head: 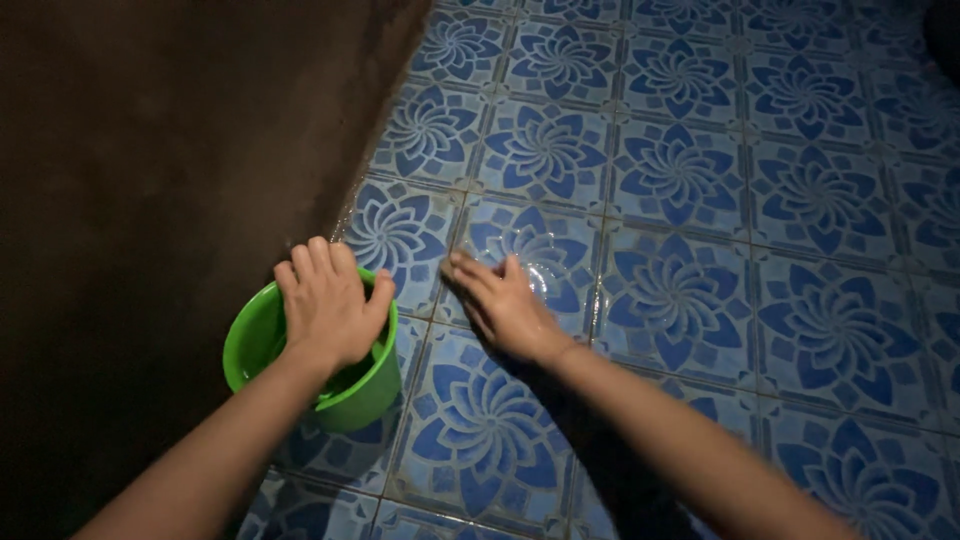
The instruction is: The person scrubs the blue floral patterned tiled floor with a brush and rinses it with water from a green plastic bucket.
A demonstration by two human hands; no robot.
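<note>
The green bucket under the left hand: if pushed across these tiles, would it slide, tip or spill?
The green bucket looks like thin plastic, so probably light. The tiled floor glistens wet by the right hand, so it would likely slide easily. The left hand rests across its rim; whether it holds water is unclear.

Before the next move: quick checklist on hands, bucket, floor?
1. Left hand on the green bucket: ok, palm rests over the rim, fingers spread.
2. Bucket upright on the floor: ok, it stands level beside the dark wall.
3. Bucket contents: cannot tell, the hand and the dim light hide most of the inside.
4. Right hand on the blue patterned tile floor: ok, it lies flat, fingers pointing away from the person.
5. Anything under the right palm: cannot tell, nothing shows past the fingers.
6. Floor wet by the right hand: ok, the tile there glistens.
</note>
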